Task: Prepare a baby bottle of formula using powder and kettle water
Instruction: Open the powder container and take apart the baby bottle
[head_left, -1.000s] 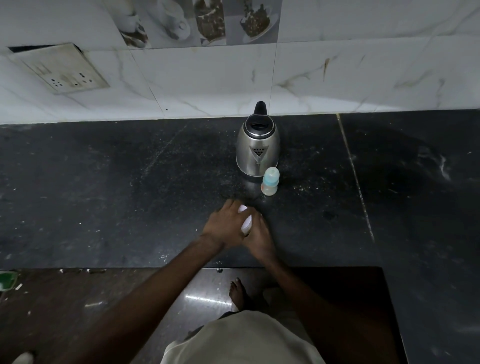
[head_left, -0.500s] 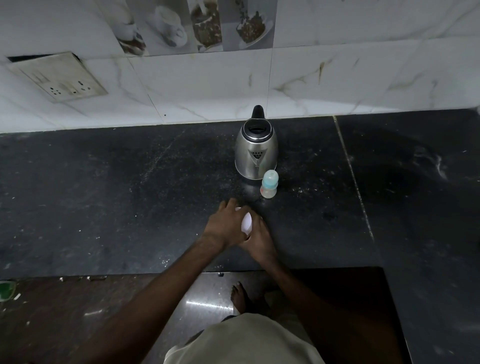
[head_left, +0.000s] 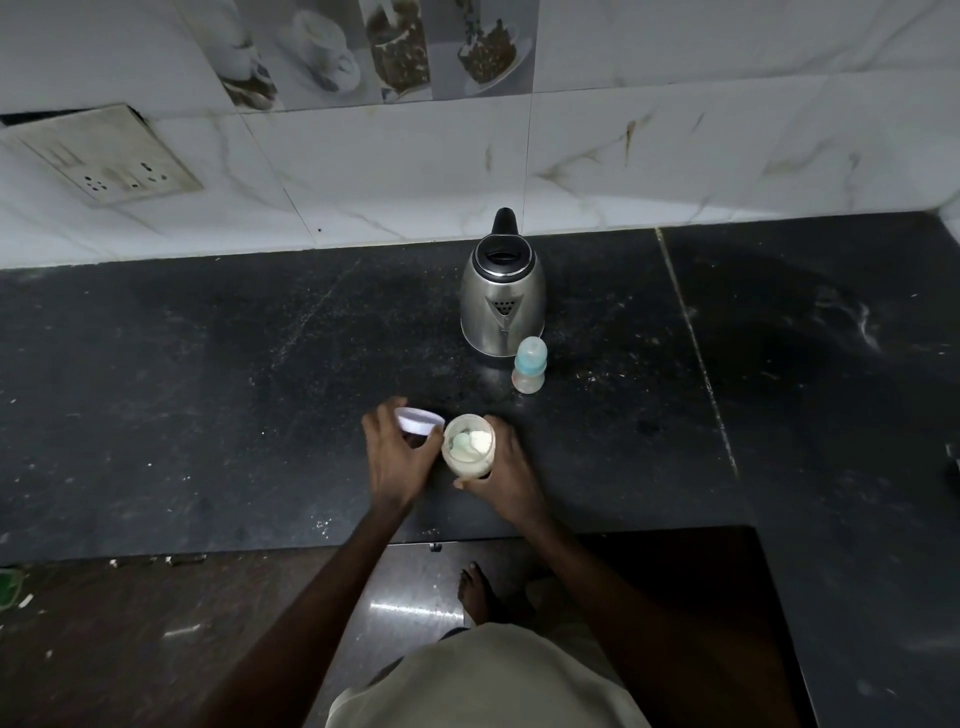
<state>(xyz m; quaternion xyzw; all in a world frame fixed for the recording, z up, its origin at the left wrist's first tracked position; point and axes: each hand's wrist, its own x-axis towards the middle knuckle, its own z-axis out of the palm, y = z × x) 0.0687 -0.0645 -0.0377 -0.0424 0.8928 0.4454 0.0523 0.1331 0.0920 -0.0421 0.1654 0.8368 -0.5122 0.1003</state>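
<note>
I'm gripping the open powder jar (head_left: 468, 451) in my right hand (head_left: 511, 480) near the counter's (head_left: 208, 389) front edge, left hand (head_left: 397, 457) pinching its lid (head_left: 418, 420). Baby bottle (head_left: 529, 365) is standing upright beyond the right hand, touching the kettle (head_left: 502, 299).

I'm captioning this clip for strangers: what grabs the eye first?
The two hands at the counter's front edge: the left hand lifts a white lid off a powder jar held by the right hand. Behind stand a steel kettle and a capped baby bottle.
</note>
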